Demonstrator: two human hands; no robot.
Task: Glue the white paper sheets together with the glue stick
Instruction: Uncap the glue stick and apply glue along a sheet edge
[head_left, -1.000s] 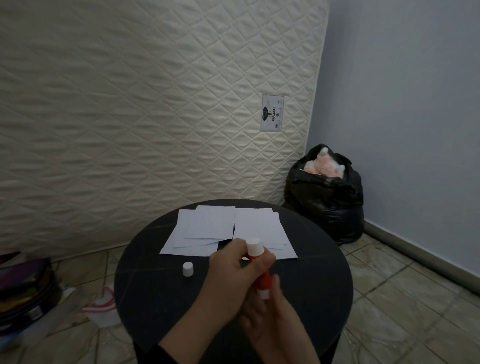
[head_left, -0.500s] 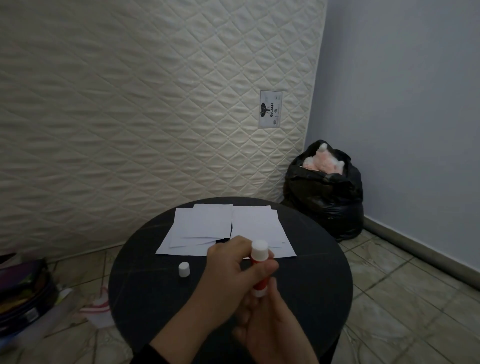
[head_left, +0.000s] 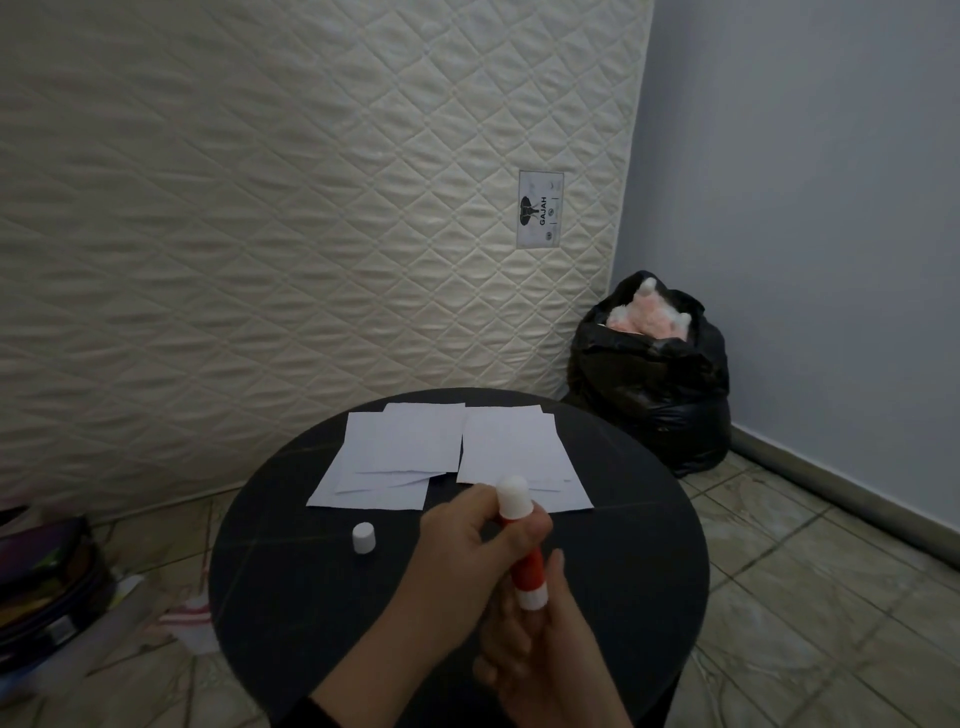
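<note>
Over the tabletop (head_left: 291, 597) at 6 o'clock, both hands grasp the glue stick (head_left: 521, 545): left hand (head_left: 467, 566) pinching its upper barrel, right hand (head_left: 540, 660) its base. Light, rigid, smooth; best gripped mid-barrel. Sheets (head_left: 405, 452) at 12 o'clock look flimsy. Cap (head_left: 363, 538) lies apart.

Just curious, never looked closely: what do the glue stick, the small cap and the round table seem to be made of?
Glue stick: smooth plastic tube, red with white ends, slightly glossy. Cap: likely the same white plastic, matte. Table: dark, smooth top with faint pale veins, perhaps stone or a stone-look laminate; I can't tell which.
</note>
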